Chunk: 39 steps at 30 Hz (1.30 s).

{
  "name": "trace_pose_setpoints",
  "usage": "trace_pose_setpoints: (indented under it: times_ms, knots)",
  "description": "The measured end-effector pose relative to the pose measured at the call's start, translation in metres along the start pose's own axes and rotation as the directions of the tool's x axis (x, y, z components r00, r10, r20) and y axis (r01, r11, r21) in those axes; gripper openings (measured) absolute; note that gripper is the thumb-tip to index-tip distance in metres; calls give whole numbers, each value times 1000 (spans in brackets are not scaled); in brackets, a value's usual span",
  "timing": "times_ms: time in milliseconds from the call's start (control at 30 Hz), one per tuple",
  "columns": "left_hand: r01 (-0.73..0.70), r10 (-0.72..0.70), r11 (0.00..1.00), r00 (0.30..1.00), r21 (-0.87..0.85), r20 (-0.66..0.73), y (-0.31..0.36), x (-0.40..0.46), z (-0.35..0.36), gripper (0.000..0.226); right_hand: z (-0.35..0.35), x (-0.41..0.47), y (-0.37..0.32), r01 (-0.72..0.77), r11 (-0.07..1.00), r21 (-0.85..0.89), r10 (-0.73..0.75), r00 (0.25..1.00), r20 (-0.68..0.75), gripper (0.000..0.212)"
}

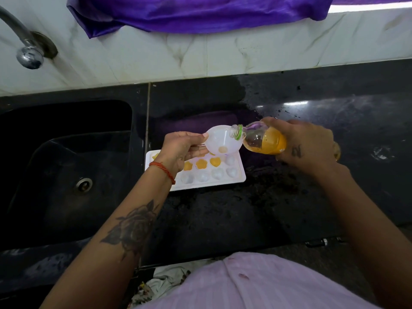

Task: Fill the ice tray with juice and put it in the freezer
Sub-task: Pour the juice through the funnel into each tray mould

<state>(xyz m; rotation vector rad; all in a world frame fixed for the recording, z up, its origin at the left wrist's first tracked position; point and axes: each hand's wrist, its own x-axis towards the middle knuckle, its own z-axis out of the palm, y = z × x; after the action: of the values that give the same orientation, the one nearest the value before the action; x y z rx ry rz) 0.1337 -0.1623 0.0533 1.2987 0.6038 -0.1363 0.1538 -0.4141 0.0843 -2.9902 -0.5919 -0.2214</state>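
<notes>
- Pink shirt [256, 284] nearest camera, at the counter's near edge.
- Left hand [180, 150] pinches a white funnel [220, 142] by the rim, held over the ice tray [239, 178] on the black counter [289, 197], right of the sink [66, 152].
- Right hand [305, 143] wraps the juice bottle [263, 141], tipped, mouth over the funnel.
- Step: filling. Several far cells hold juice; near row looks empty.
- Next, my read: move funnel over an empty cell, pour slowly so nothing overflows.

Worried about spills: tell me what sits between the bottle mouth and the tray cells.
Only the white funnel, held by the left hand over the ice tray. The bottle, in the right hand, tips into its bowl. Nothing else visible intervenes.
</notes>
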Motion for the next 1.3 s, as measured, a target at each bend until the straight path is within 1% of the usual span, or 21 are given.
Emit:
trace_pose_setpoints:
  times_ms: [167, 333, 533, 900, 1067, 1300]
  knots:
    - [15, -15, 1000, 1000, 7, 17, -5, 5, 11, 19, 0, -3, 9, -24, 996, -83, 23, 1000, -10, 71]
    - [18, -19, 999, 1000, 40, 20, -9, 9, 18, 18, 2, -5, 14, -18, 994, -104, 20, 1000, 18, 71]
    - [15, -17, 999, 999, 52, 29, -10, 10, 18, 20, 3, -4, 15, -14, 989, -147, 19, 999, 32, 72]
    - [22, -22, 998, 1000, 53, 14, -10, 11, 17, 22, 4, -3, 15, -10, 992, -128, 14, 999, 29, 71]
    - [24, -25, 999, 1000, 47, 15, -9, 10, 17, 23, 2, -4, 13, -35, 996, -83, 37, 999, 20, 70]
    - [3, -3, 1000, 1000, 13, 15, -4, 0, 9, 11, -6, -3, -1, -36, 999, 1, 36, 999, 32, 72]
